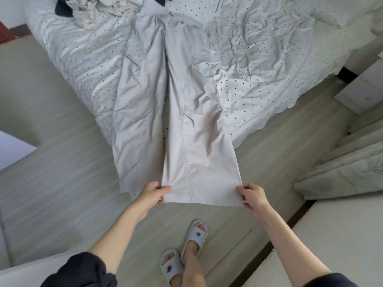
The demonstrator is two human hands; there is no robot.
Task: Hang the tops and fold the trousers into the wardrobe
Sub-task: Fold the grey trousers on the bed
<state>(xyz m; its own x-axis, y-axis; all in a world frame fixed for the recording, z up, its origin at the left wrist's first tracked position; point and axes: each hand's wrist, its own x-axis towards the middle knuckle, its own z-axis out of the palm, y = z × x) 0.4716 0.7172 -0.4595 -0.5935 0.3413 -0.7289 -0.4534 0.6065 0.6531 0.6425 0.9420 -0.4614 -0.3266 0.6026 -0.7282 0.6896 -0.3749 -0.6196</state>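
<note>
Trousers [182,112]: pale pair laid lengthwise on the dotted bedsheet [259,65], waistband far from you, legs trailing off the near edge. Your left hand [154,193] and right hand [251,196] each pinch 1 corner of the right leg's hem, pulling it taut. No fold made yet. Crumpled garments [97,11] wait at the far end. Wardrobe not identifiable; judged early stage.
</note>
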